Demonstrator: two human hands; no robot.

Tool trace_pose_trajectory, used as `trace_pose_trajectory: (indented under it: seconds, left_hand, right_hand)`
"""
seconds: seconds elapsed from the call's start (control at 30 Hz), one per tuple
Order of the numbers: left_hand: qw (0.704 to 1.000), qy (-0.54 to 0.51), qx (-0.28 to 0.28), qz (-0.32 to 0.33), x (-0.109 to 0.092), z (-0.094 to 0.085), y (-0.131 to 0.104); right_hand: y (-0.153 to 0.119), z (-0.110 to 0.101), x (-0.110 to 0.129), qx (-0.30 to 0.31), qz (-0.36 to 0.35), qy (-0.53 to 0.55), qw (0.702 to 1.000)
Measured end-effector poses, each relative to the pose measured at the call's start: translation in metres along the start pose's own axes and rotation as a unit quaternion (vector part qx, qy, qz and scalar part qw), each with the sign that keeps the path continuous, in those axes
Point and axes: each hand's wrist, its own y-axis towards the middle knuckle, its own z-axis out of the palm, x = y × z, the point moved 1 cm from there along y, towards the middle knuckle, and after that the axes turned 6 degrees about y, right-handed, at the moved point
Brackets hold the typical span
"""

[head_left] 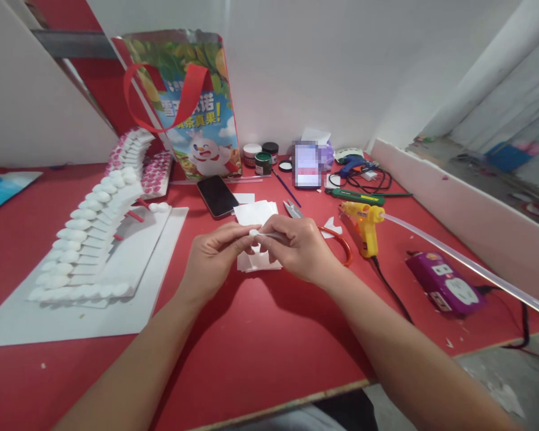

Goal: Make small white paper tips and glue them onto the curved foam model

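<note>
Head view: both hands met at frame center over the red table (260,353). Left hand (210,257) had thumb and fingers pinched on a small white piece (254,232); right hand (300,248) was closed on the same piece from the other side. The piece sat between the fingertips, above white papers (256,211). Scissors (291,209) lay just beyond the right hand, orange ring (346,245) beside it. Right of frame: yellow glue gun (367,230), purple power strip (446,284). Upper center: black phone (218,196), jars (263,163). Upper left: bag (204,120), upright. Left of frame: curved white model (90,221) on white board (63,326).
</note>
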Motion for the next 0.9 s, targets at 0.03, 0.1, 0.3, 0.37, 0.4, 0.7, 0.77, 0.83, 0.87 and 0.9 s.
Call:
trace_pose_trajectory:
  seconds: [0.03,0.1,0.3,0.37,0.4,0.7,0.77,0.83,0.87,0.9]
  left_hand:
    - [1.000,0.015,-0.006,0.005,-0.001,0.001,-0.001]
    - [0.998,0.044,-0.033,0.016,-0.004,0.002,-0.002]
    - [0.997,0.062,-0.038,0.027,-0.006,0.002,-0.001]
    - [0.997,0.061,-0.035,0.029,-0.006,0.001,-0.001]
    - [0.997,0.062,-0.034,0.030,-0.006,0.001,-0.001]
    - [0.997,0.056,-0.022,0.042,-0.005,0.001,-0.001]
    - [0.997,0.061,-0.023,0.044,-0.005,0.001,-0.001]
    - [0.997,0.064,-0.023,0.042,-0.005,0.000,-0.001]
    - [0.997,0.064,-0.021,0.040,-0.005,0.000,-0.001]
    - [0.997,0.062,-0.021,0.037,-0.005,0.000,-0.001]
  right_hand:
    - [0.000,0.000,0.001,-0.003,0.006,-0.001,1.000]
    - [0.003,-0.001,0.002,-0.011,0.036,0.027,0.999]
    - [0.012,-0.008,0.000,0.011,0.285,0.356,0.890]
    - [0.013,-0.008,0.001,0.057,0.302,0.416,0.856]
    - [0.012,-0.007,0.001,0.075,0.297,0.432,0.848]
    - [0.008,-0.008,0.002,0.112,0.254,0.420,0.864]
    - [0.008,-0.008,0.000,0.124,0.237,0.392,0.880]
    - [0.008,-0.008,-0.002,0.112,0.223,0.368,0.896]
    - [0.008,-0.008,-0.003,0.101,0.217,0.357,0.903]
    - [0.008,-0.008,-0.003,0.092,0.211,0.343,0.911]
